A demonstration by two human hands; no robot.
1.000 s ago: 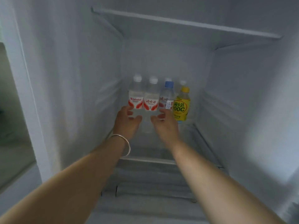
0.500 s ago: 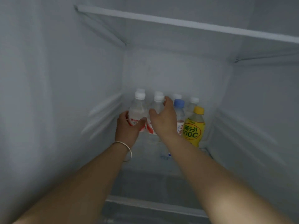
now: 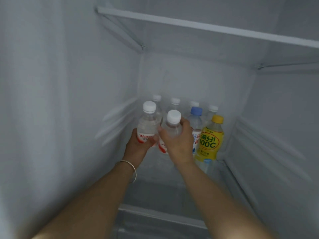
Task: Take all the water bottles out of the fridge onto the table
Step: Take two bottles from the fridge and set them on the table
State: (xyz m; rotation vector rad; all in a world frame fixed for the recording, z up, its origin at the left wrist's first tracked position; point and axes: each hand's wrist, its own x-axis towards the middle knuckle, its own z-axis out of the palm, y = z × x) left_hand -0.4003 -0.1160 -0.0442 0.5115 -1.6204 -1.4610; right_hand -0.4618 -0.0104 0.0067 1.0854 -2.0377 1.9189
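Inside the fridge, my left hand (image 3: 138, 145) is shut on a clear water bottle (image 3: 148, 122) with a white cap and a red-and-white label. My right hand (image 3: 179, 142) is shut on a second white-capped water bottle (image 3: 172, 126) beside it. Both bottles tilt toward me, close together. Right of my right hand stands a blue-capped water bottle (image 3: 196, 121). Behind, several more white caps show in a back row (image 3: 175, 101), their bodies mostly hidden.
A yellow-capped bottle of yellow drink (image 3: 211, 140) stands at the right end of the front row. The glass shelf (image 3: 172, 192) reaches toward me. Another shelf (image 3: 207, 29) spans overhead. White fridge walls close in on both sides.
Both hands closed around the two left front bottles and lifted them, tilting them toward me. The camera moved closer into the fridge.
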